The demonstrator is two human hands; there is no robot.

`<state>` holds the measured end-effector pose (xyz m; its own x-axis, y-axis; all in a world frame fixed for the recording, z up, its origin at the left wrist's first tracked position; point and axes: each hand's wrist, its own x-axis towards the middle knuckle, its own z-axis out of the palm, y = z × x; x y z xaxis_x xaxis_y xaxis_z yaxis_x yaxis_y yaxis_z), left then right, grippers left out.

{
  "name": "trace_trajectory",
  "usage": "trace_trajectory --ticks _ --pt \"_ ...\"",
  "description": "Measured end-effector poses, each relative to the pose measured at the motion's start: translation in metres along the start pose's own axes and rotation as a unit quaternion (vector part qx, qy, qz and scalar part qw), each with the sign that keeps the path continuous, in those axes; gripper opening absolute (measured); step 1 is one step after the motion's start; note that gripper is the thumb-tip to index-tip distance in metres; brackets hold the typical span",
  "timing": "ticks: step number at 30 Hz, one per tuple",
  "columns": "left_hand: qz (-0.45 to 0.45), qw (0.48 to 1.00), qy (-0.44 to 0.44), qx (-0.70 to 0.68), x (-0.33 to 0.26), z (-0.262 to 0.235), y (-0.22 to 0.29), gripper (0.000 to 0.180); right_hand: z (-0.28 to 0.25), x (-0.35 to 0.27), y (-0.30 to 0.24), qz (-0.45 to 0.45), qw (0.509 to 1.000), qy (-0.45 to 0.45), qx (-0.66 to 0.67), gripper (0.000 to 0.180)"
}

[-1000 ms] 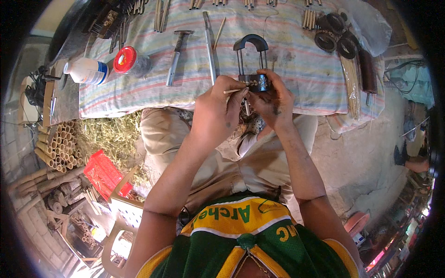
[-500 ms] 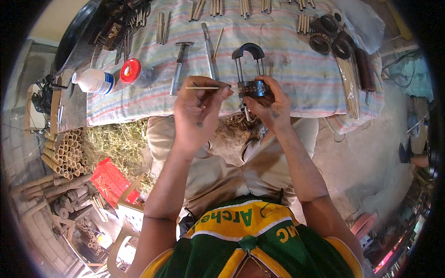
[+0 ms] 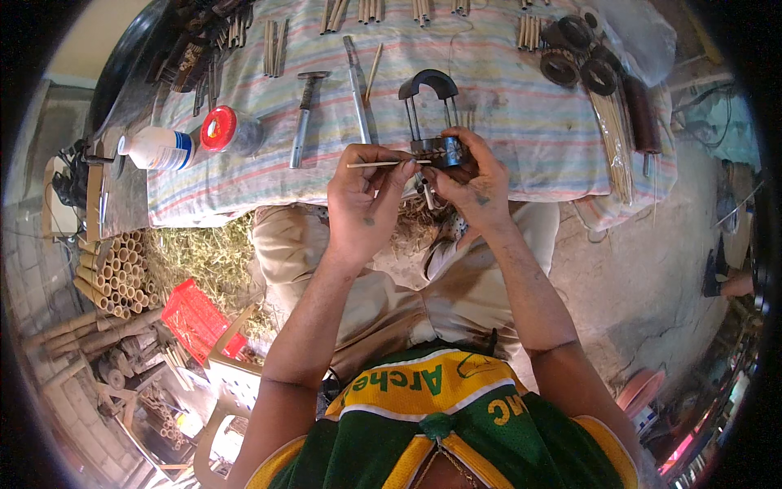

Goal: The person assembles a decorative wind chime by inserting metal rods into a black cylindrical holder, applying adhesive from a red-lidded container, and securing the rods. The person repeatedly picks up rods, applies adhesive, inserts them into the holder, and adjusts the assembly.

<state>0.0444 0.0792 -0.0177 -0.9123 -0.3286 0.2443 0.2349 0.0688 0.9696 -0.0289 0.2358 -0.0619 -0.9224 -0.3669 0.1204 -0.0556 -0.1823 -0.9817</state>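
in the head view, the left hand (image 3: 363, 204) pinches a thin pale stick (image 3: 371, 165), its right end at the patterned dark band (image 3: 438, 153); whether they touch, i cannot tell. the right hand (image 3: 476, 183) clasps that band between thumb and fingers. beyond the grip stands a black arch (image 3: 429, 83) on thin rods. left of the grip lie a metal bar (image 3: 357, 90) and a hammer (image 3: 305, 118); well right, dark rings (image 3: 599, 77).

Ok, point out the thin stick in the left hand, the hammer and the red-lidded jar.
Thin stick (image 3: 371, 165): head view, on its free left part.
Hammer (image 3: 302, 121): head view, on its silver handle.
Jar (image 3: 224, 130): head view, on its red lid.
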Motion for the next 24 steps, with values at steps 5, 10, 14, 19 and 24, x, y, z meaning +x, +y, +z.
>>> trace_trajectory --ticks 5,10,14,19,24 --pt "0.13 0.959 -0.043 0.248 0.003 0.001 0.011 0.016 0.0 0.0 -0.002 -0.016 0.995 -0.007 -0.098 0.057" --pt "0.106 0.941 -0.091 0.308 0.008 0.0 0.028 0.019 0.001 0.0 -0.003 -0.015 0.997 -0.012 -0.071 0.052" --pt "0.147 0.957 0.0 0.248 0.023 -0.019 0.037 0.023 0.003 0.0 -0.003 -0.017 0.997 0.01 -0.07 0.051" --pt "-0.05 0.894 -0.057 0.442 0.062 -0.07 0.024 0.035 0.004 0.001 -0.002 0.001 0.997 0.02 -0.069 0.049" --pt "0.039 0.854 -0.085 0.512 0.099 -0.07 -0.002 0.033 0.002 0.001 -0.001 -0.031 0.995 0.017 -0.097 0.049"
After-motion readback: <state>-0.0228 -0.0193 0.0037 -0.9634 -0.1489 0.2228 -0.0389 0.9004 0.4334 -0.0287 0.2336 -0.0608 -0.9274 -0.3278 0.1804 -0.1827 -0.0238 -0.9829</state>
